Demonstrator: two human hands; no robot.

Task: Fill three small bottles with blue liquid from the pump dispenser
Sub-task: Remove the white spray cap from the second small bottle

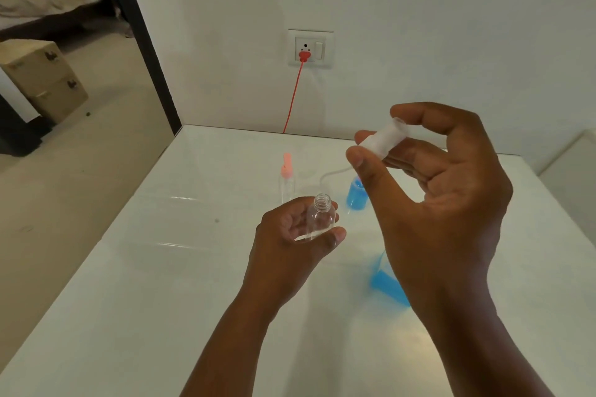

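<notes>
I see my left hand point(290, 229) with fingers curled round an open, empty clear bottle point(319, 219) above the worktop point(161, 267); my right hand point(445, 190) pinches its white cap point(385, 140) higher up.

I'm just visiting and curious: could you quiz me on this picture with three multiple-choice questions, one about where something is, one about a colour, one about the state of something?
1. Where is the uncapped clear bottle?
A. In the left hand
B. Lying on the floor
C. Standing by the wall socket

2. What colour is the cap on the small bottle standing on the table?
A. Green
B. Pink
C. Black

3. What state is the held bottle in?
A. Full of blue liquid
B. Capped
C. Open and clear, with no blue in it

Answers: 1 A, the fingers wrap around it. 2 B, its top is pink. 3 C, the threaded neck is bare, and the right hand holds a white cap.
</notes>
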